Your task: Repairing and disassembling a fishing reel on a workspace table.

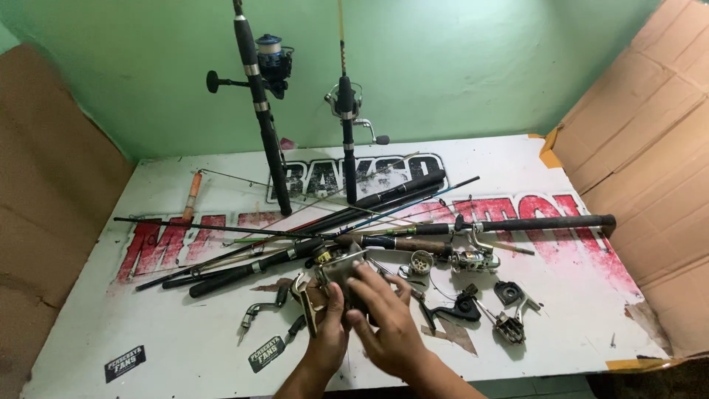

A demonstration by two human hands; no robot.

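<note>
My left hand (330,330) and my right hand (389,319) both grip a grey metal fishing reel body (342,270) just above the white table top (185,332), near its front edge. The right hand's fingers lie over the reel's right side; the left thumb presses its lower left. A bronze-coloured curved part (304,299) sticks out left of the reel. Much of the reel is hidden by my fingers.
Several fishing rods (310,236) lie crossed on the table. Two rods with spinning reels (272,63) lean upright on the green wall. Loose reel parts: a spool (422,261), a black piece (464,308), a handle (260,309), a small assembly (511,325). Cardboard sheets (650,162) flank both sides.
</note>
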